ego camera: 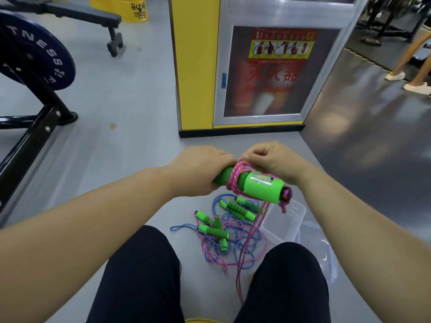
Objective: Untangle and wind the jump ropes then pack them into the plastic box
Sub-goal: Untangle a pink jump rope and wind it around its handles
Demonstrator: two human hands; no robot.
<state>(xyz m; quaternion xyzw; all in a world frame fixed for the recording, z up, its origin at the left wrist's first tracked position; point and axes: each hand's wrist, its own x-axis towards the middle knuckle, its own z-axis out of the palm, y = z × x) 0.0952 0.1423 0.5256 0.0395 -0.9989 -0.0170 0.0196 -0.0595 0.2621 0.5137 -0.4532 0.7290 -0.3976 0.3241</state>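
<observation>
Held at the centre of the frame: green handles (256, 187), long axis sloping from left down to the right, pink rope (234, 177) wound around the middle. Left hand (200, 170) clenched round the left end. Right hand (277, 162) just above the coils, fingers (253, 155) pinching the strand, nearer to the loose length. Lower, on the floor: tangled ropes (233, 231), plastic box (289, 220) just beside at the right.
</observation>
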